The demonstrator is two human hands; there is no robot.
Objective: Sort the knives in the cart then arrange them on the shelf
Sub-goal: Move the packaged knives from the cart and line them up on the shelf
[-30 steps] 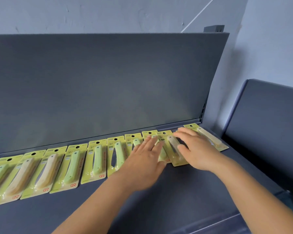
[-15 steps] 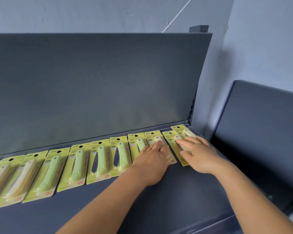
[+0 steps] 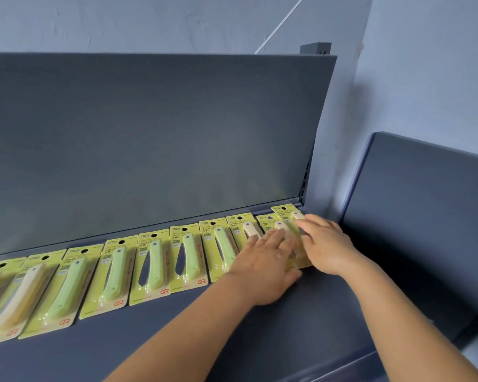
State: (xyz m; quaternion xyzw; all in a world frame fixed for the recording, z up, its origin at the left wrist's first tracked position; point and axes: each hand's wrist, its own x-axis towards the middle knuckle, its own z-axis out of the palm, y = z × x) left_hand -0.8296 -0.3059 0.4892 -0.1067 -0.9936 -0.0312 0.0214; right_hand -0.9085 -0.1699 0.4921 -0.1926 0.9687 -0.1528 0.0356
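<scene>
Grey shelf point(image 3: 155, 337) carries a row of packaged knives point(image 3: 155, 267); both hands point(image 3: 262, 267) press flat on the rightmost packs.

Pale blue-grey wall point(image 3: 177, 20) across the top and right, scuffed in places. Thin white line point(image 3: 280, 24) slanting down that wall. Small dark bracket point(image 3: 315, 48) poking up against the wall, with a slotted upright post point(image 3: 305, 183) below it. Second dark panel point(image 3: 425, 216) standing at an angle against the wall on the right.
</scene>
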